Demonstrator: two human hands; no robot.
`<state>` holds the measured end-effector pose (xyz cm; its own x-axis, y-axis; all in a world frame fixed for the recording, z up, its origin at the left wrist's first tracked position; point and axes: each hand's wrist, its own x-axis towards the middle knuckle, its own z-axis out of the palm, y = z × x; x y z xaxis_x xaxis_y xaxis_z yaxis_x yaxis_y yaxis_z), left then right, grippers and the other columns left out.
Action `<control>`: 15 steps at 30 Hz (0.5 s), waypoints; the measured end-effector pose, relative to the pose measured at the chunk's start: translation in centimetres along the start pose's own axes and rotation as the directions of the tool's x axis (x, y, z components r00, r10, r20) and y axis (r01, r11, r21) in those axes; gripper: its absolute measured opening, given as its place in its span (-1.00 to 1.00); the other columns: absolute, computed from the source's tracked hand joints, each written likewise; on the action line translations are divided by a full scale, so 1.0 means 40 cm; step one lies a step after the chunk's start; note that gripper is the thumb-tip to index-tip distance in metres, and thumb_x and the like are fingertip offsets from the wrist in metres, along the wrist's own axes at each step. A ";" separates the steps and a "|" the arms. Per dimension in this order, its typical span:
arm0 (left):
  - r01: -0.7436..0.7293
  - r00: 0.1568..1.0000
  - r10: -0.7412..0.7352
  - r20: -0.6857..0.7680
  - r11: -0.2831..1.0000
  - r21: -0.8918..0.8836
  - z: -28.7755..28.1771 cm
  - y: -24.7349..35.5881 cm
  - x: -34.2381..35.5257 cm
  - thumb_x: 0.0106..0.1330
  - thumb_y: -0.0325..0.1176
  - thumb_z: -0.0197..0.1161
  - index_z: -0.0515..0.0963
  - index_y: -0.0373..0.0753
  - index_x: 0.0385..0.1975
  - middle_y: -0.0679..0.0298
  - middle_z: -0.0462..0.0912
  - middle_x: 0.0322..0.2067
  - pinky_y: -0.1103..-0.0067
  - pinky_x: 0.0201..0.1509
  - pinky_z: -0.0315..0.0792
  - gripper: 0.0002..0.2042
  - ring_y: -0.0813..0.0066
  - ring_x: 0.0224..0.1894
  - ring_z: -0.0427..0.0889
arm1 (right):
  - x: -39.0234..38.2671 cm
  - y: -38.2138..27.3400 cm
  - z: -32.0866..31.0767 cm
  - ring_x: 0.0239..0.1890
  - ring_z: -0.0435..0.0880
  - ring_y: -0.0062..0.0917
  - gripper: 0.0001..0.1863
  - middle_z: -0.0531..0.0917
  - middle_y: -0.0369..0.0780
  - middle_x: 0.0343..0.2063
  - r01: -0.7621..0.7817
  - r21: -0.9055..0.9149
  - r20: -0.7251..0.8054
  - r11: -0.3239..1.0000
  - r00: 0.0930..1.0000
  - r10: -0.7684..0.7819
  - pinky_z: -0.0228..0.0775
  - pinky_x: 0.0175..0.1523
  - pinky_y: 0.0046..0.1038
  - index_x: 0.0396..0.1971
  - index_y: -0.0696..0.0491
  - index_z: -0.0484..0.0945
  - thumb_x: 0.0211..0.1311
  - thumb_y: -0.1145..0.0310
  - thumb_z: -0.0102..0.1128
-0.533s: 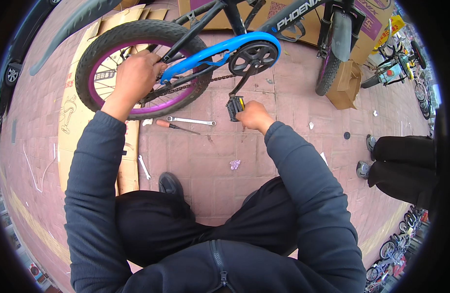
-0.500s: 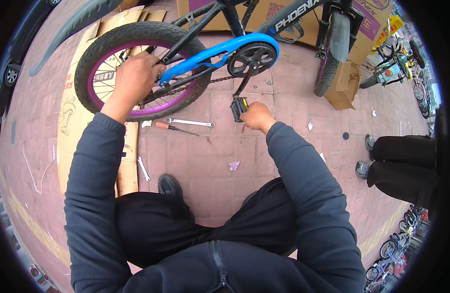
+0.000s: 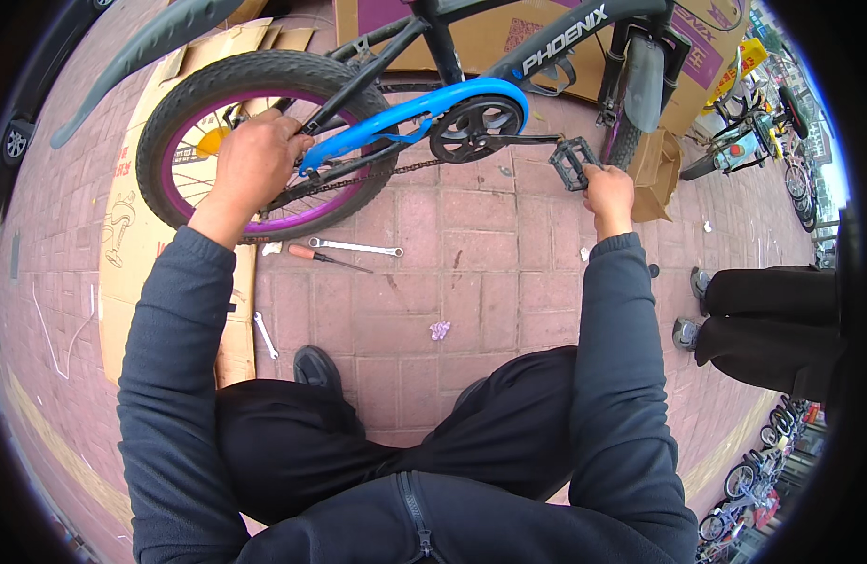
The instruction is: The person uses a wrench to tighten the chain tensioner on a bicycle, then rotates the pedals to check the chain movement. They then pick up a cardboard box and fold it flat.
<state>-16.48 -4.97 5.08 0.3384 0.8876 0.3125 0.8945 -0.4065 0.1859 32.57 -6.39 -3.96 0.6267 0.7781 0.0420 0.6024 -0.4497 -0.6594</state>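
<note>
My left hand (image 3: 250,164) is closed on the bicycle's rear frame beside the purple-rimmed rear wheel (image 3: 161,122), behind the blue chain guard (image 3: 368,132); exactly what its fingertips grip is hidden. My right hand (image 3: 607,193) grips the black pedal (image 3: 570,164), whose crank points forward from the chainring (image 3: 457,130), roughly level. The chain (image 3: 405,170) hangs below the guard. On the pink paving beneath lie a long wrench (image 3: 354,246), a screwdriver with an orange handle (image 3: 311,254) and a smaller wrench (image 3: 264,334).
Flattened cardboard (image 3: 133,282) lies at left. A big carton (image 3: 697,75) stands behind the bicycle, a small open box (image 3: 654,174) near its front wheel (image 3: 624,141). Another person's legs (image 3: 753,291) are at right, with other bikes (image 3: 744,132) beyond. A dark car (image 3: 34,85) is top left.
My right hand has swung the pedal forward and up to the right, turning the crank from hanging down to nearly level. My left hand stays by the rear wheel.
</note>
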 end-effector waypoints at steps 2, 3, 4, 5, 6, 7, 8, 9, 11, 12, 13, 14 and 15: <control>-0.011 1.000 0.011 0.003 1.000 0.009 0.000 -0.002 0.004 0.25 -0.31 0.38 0.72 -0.31 -0.25 0.06 0.67 -0.34 0.24 -0.18 0.52 -0.80 0.01 -0.29 0.68 | -0.016 -0.057 -0.040 -0.62 0.60 -0.48 -0.65 0.66 -0.17 -0.59 -0.017 0.275 0.005 0.961 1.000 0.017 0.44 -0.45 -0.41 -0.49 0.24 0.66 0.21 0.19 0.29; -0.017 1.000 0.017 0.005 1.000 0.010 0.000 -0.003 0.005 0.25 -0.31 0.38 0.72 -0.31 -0.26 0.06 0.67 -0.34 0.24 -0.18 0.52 -0.80 0.01 -0.29 0.68 | -0.028 -0.090 -0.063 -0.63 0.56 -0.57 -0.66 0.64 -0.23 -0.60 -0.044 0.399 0.018 0.916 0.999 0.041 0.41 -0.49 -0.46 -0.48 0.23 0.65 0.24 0.20 0.30; -0.028 1.000 0.028 0.002 0.999 0.016 0.000 -0.004 0.005 0.26 -0.30 0.38 0.72 -0.31 -0.26 0.07 0.67 -0.34 0.24 -0.18 0.52 -0.80 0.01 -0.29 0.68 | -0.047 -0.122 -0.081 -0.62 0.55 -0.62 -0.66 0.63 -0.27 -0.57 -0.032 0.450 0.010 0.892 0.999 0.031 0.41 -0.50 -0.50 -0.45 0.20 0.65 0.27 0.18 0.31; -0.030 1.000 0.030 0.006 0.999 0.026 -0.001 -0.004 0.005 0.26 -0.30 0.38 0.72 -0.31 -0.27 0.07 0.67 -0.34 0.24 -0.19 0.52 -0.80 0.01 -0.29 0.68 | -0.066 -0.154 -0.097 -0.60 0.54 -0.67 -0.66 0.63 -0.31 -0.55 -0.017 0.510 0.011 0.860 1.000 0.013 0.40 -0.51 -0.55 -0.42 0.17 0.65 0.30 0.16 0.32; -0.025 1.000 0.025 0.000 1.000 0.018 -0.001 -0.003 0.004 0.27 -0.27 0.37 0.72 -0.29 -0.29 0.08 0.66 -0.35 0.23 -0.18 0.53 -0.80 0.02 -0.28 0.68 | -0.084 -0.186 -0.106 -0.58 0.52 -0.72 -0.67 0.62 -0.35 -0.52 0.022 0.579 0.016 0.815 0.999 -0.038 0.40 -0.52 -0.60 -0.39 0.14 0.66 0.34 0.13 0.32; -0.012 1.000 0.012 -0.001 1.000 0.014 -0.001 -0.001 0.004 0.28 -0.25 0.35 0.71 -0.27 -0.32 0.09 0.65 -0.36 0.22 -0.18 0.53 -0.80 0.03 -0.28 0.68 | -0.101 -0.217 -0.109 -0.58 0.52 -0.73 -0.67 0.63 -0.35 -0.52 0.025 0.588 0.009 0.808 0.999 -0.037 0.41 -0.50 -0.61 -0.39 0.13 0.65 0.34 0.12 0.33; 0.000 1.000 0.000 -0.003 1.000 0.009 0.000 0.000 0.003 0.30 -0.23 0.33 0.71 -0.26 -0.34 0.10 0.65 -0.36 0.22 -0.18 0.54 -0.79 0.04 -0.27 0.69 | -0.118 -0.244 -0.112 -0.58 0.52 -0.73 -0.67 0.64 -0.35 -0.51 0.051 0.608 0.005 0.792 0.998 -0.067 0.43 -0.49 -0.61 -0.38 0.11 0.64 0.35 0.11 0.33; 0.001 1.000 -0.001 0.005 1.000 0.011 0.000 0.002 0.003 0.30 -0.22 0.33 0.71 -0.25 -0.34 0.10 0.65 -0.36 0.22 -0.18 0.54 -0.79 0.04 -0.27 0.69 | -0.134 -0.269 -0.113 -0.57 0.53 -0.73 -0.67 0.64 -0.35 -0.50 0.076 0.628 0.000 0.775 0.995 -0.098 0.45 -0.47 -0.61 -0.38 0.10 0.64 0.35 0.10 0.33; -0.003 1.000 0.003 0.012 1.000 0.018 -0.001 0.003 0.002 0.30 -0.22 0.33 0.71 -0.25 -0.34 0.10 0.65 -0.36 0.21 -0.18 0.54 -0.79 0.04 -0.27 0.69 | -0.166 -0.313 -0.111 -0.55 0.54 -0.74 -0.68 0.66 -0.35 -0.48 0.059 0.698 0.055 0.713 0.989 -0.136 0.47 -0.43 -0.62 -0.37 0.08 0.62 0.36 0.10 0.33; 0.004 1.000 -0.004 0.026 1.000 0.011 -0.001 0.003 0.001 0.30 -0.21 0.33 0.71 -0.25 -0.34 0.10 0.65 -0.36 0.21 -0.18 0.54 -0.79 0.03 -0.27 0.69 | -0.185 -0.333 -0.107 -0.55 0.54 -0.74 -0.68 0.66 -0.35 -0.48 0.046 0.732 0.084 0.680 0.984 -0.156 0.48 -0.41 -0.62 -0.37 0.07 0.61 0.36 0.10 0.33; 0.001 1.000 -0.002 0.028 1.000 0.007 -0.001 0.002 0.001 0.30 -0.21 0.33 0.70 -0.25 -0.34 0.10 0.65 -0.35 0.21 -0.18 0.54 -0.78 0.03 -0.28 0.69 | -0.205 -0.352 -0.103 -0.52 0.56 -0.74 -0.69 0.67 -0.34 -0.46 0.034 0.737 0.132 0.675 0.972 -0.194 0.50 -0.37 -0.62 -0.34 0.06 0.60 0.37 0.10 0.33; -0.001 1.000 0.001 0.029 1.000 0.003 0.000 0.001 0.000 0.30 -0.20 0.33 0.70 -0.24 -0.34 0.10 0.65 -0.35 0.21 -0.18 0.54 -0.78 0.03 -0.28 0.69 | -0.228 -0.369 -0.096 -0.54 0.56 -0.74 -0.70 0.67 -0.33 -0.47 0.039 0.734 0.158 0.678 0.961 -0.226 0.50 -0.39 -0.63 -0.34 0.06 0.60 0.37 0.11 0.33; -0.001 0.999 0.001 0.035 1.000 0.004 0.001 -0.001 0.000 0.30 -0.20 0.33 0.70 -0.24 -0.34 0.10 0.65 -0.35 0.21 -0.18 0.54 -0.78 0.02 -0.29 0.69 | -0.254 -0.384 -0.086 -0.54 0.56 -0.73 -0.70 0.66 -0.33 -0.47 0.006 0.759 0.220 0.651 0.939 -0.266 0.50 -0.40 -0.63 -0.34 0.07 0.59 0.36 0.12 0.35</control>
<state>-16.51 -4.94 5.05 0.3491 0.8943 0.2797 0.8954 -0.4064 0.1819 18.64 -8.90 8.34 0.3195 0.9463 0.0493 0.0214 0.0448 -0.9988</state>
